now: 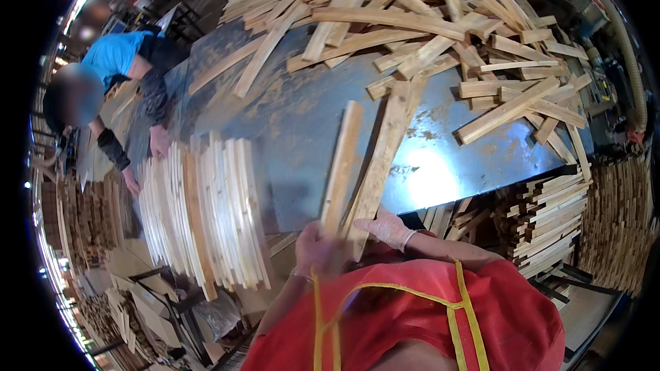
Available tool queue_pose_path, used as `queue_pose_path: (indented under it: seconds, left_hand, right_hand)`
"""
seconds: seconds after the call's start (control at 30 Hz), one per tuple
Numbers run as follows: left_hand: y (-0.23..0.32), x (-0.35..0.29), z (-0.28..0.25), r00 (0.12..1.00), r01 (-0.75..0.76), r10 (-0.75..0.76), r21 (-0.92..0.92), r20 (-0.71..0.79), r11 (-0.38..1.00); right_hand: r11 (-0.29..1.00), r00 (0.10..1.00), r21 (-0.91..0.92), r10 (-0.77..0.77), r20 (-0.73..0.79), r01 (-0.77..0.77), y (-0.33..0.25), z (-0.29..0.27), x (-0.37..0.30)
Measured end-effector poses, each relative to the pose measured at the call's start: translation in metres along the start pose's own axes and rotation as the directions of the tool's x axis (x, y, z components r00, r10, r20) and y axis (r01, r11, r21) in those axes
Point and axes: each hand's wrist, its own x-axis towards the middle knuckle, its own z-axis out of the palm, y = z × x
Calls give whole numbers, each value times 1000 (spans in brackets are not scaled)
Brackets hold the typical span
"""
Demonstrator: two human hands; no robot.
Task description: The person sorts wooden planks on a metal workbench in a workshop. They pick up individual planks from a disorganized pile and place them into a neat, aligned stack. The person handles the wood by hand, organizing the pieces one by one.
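My left hand (315,249), blurred by motion, is closed around the near end of a narrow wooden slat (342,165) that points away from me over the metal table (289,124). Beside it, my right hand (386,228), in a pale glove, grips the near end of a wider wooden board (385,148). Another piece lies close along that board's edge, partly hidden by it. To the left, a row of slats (206,213) lies side by side at the table's near edge, overhanging it.
A jumbled heap of boards (412,27) covers the far and right parts of the table. At the left, a co-worker in a blue shirt (113,55) reaches toward the slat row. Stacked boards (550,223) stand below the table's right edge. A hose (629,62) hangs at far right.
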Motion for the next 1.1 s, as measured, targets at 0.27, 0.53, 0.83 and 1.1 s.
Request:
queue_pose_path:
  seconds: [0.27, 0.53, 0.83, 1.1]
  left_hand:
    - [-54, -28, -119, 600, -76, 771, 944, -213, 320]
    - [66, 27, -46, 997, -4, 31, 360, -69, 933]
    - [-11, 95, 5, 895, -175, 226, 163, -386, 971]
    - [14, 94, -19, 995, 0, -17, -168, -99, 986]
  right_hand:
    - [899, 956, -354, 183, -230, -257, -64, 53, -8]
    - [936, 927, -333, 21, 375, 113, -72, 39, 40]
    - [997, -234, -72, -68, -970, 8, -68, -344, 37]
    - [834, 486, 339, 99, -869, 436, -55, -294, 17]
